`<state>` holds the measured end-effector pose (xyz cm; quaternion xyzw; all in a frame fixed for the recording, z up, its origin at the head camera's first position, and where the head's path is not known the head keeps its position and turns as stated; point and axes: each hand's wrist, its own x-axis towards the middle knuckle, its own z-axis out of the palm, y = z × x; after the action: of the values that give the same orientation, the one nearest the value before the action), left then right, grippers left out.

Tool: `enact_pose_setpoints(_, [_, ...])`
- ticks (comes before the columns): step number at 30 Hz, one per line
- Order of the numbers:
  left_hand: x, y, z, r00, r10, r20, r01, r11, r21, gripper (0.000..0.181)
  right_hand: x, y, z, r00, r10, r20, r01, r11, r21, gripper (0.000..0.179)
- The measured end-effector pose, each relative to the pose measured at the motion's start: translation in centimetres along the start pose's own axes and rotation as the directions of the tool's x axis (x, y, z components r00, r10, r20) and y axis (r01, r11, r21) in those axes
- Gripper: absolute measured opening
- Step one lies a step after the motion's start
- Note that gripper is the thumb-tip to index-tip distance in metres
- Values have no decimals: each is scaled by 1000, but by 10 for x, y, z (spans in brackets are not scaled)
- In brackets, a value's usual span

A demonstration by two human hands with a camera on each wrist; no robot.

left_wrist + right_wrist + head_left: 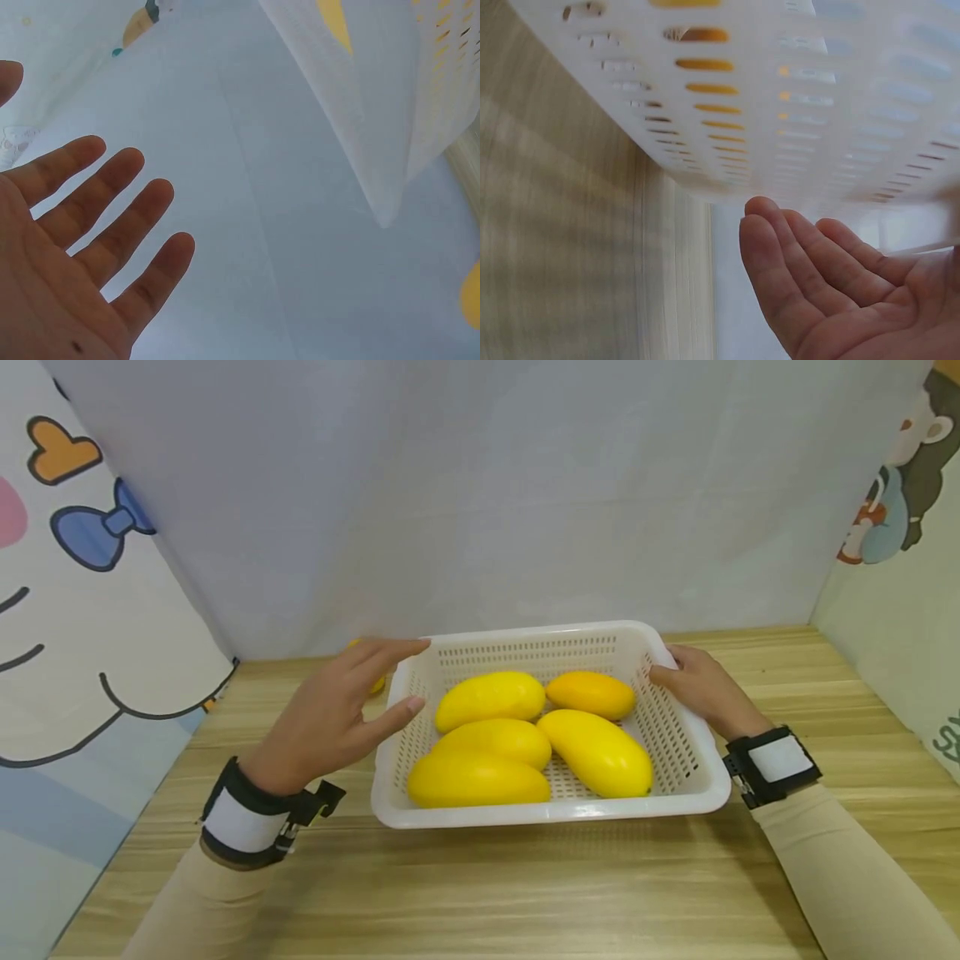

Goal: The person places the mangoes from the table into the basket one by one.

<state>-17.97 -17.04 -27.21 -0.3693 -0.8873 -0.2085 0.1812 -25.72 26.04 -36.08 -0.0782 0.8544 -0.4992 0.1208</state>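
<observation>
A white slotted plastic basket (540, 812) holds several yellow mangoes (480, 778), one of them a deeper orange-yellow (592, 695). My right hand (705, 685) grips the basket's right rim, thumb over the inside and fingers outside. In the right wrist view those fingers (810, 270) lie along the slotted wall. At the left rim, my left hand (330, 710) is held with thumb and fingers apart, fingertips close by the rim. The left wrist view shows its fingers (112, 210) spread and nearly straight, away from the basket's corner (382, 202), with nothing in the palm.
Another yellow-orange thing (377, 686) lies on the wooden table (525, 893) behind my left hand, mostly hidden by it. A pale cloth backdrop (480, 502) stands behind the basket. Cartoon-printed panels (112, 635) rise at the left and right sides.
</observation>
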Motion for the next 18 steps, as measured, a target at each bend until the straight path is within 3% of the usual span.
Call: enact_pose_setpoints(18, [-15,-13,3,992,1,-123,13,994,111,50,0,1,0,1000,4,-5,-4,1000,-16,49])
